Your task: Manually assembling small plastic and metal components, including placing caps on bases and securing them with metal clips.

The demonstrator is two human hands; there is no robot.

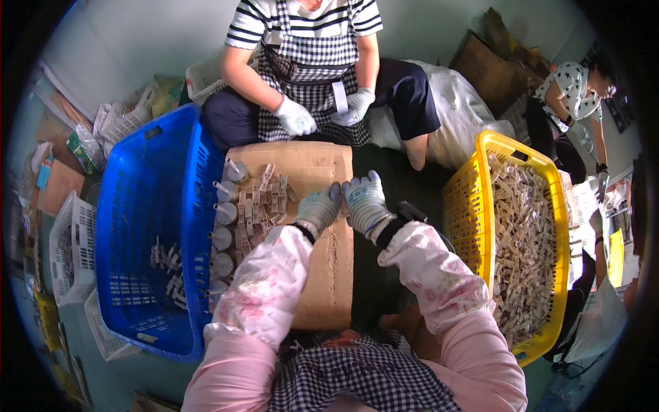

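Close together over the right edge of the cardboard surface [326, 292] are my two gloved hands. My left hand [320, 209] is closed, its fingertips meeting those of the other hand. My right hand [366, 201] is closed too, with fingers bent toward the left one. Whatever lies between the fingertips is too small and hidden to make out. To the left of my hands, a pile of small beige plastic pieces [263, 200] lies on the cardboard. Along its left edge stands a row of round greyish pieces with short pegs [226, 213].
A blue basket [147, 199] with some small pieces stands at left; a yellow basket [489, 206] full of beige pieces stands at right. Opposite sits a co-worker with gloved hands, one holding a white strip [340, 97]. Other people are at far right. White baskets [72, 247] stand far left.
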